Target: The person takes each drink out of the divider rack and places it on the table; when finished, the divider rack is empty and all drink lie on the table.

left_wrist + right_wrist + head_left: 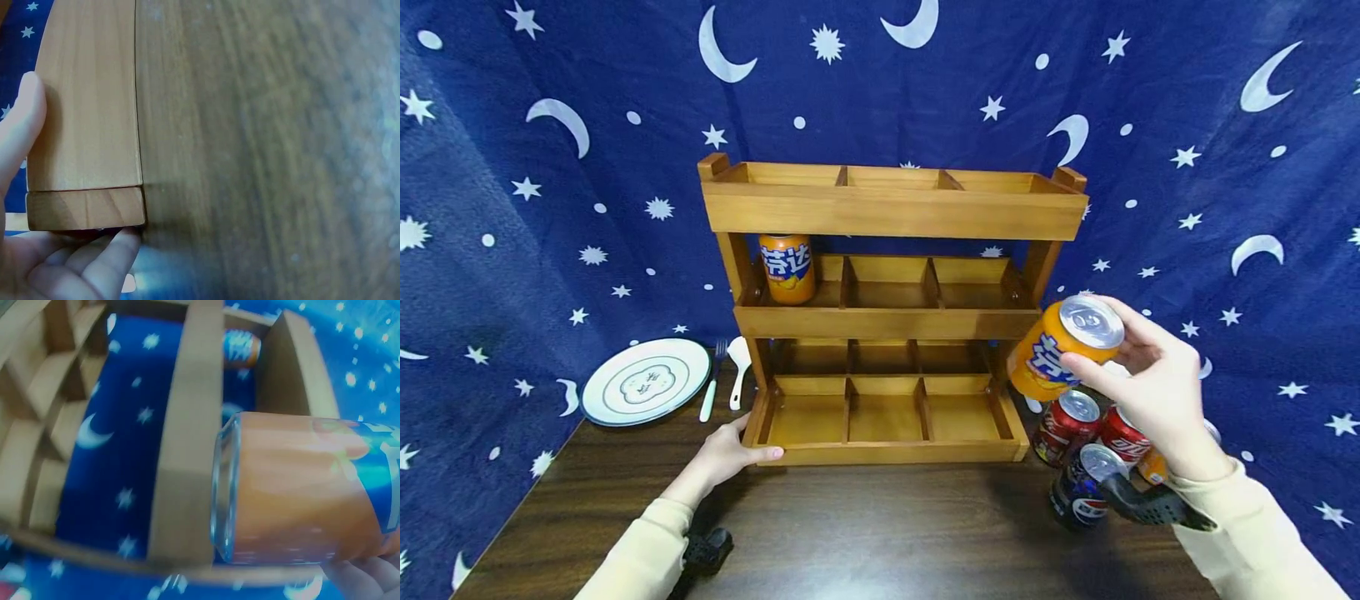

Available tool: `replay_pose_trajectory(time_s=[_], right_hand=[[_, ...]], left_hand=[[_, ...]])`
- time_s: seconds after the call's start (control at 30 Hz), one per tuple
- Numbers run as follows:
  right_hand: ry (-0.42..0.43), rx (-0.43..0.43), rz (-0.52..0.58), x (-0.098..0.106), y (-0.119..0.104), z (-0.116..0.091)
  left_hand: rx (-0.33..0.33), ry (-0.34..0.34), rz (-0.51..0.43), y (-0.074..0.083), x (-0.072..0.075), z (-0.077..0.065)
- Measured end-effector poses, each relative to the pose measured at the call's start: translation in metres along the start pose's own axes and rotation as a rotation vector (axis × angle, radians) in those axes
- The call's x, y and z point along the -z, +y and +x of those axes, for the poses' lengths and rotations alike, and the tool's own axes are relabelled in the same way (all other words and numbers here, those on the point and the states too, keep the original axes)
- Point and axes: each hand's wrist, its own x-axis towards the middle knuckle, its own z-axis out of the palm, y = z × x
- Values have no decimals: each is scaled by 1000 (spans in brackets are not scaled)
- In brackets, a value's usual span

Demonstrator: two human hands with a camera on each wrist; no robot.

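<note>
My right hand [1157, 387] holds an orange soda can [1047, 358], tilted, in the air just right of the wooden three-tier shelf [895, 212]. In the right wrist view the same can [294, 487] lies across the shelf's frame, its silver base toward the left. Another orange can [787, 271] stands upright in the middle tier's left compartment. At the shelf's lower left corner, my left hand [724, 454] grips the frame. The left wrist view has the thumb [24, 119] along one face of the board [87, 112] and the fingers curled at its end.
Red cola cans [1066, 427], a dark Pepsi can [1081, 493] and a partly hidden orange can [1153, 468] stand right of the shelf. On the left lie a white plate [606, 392], a fork [708, 400] and a white spoon [739, 354]. A blue starry cloth hangs behind.
</note>
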Motion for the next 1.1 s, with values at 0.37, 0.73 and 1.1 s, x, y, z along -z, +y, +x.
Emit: replay_pose_trajectory(time_s=[0.37, 0.73, 1.1], right_hand=[[116, -195, -390, 69, 41, -60], [107, -381, -477, 108, 89, -114], [49, -488, -473, 98, 132, -156]], left_hand=[[-5, -9, 17, 2, 1, -1], [-18, -3, 15, 0, 3, -3], [22, -12, 14, 1, 1, -1]])
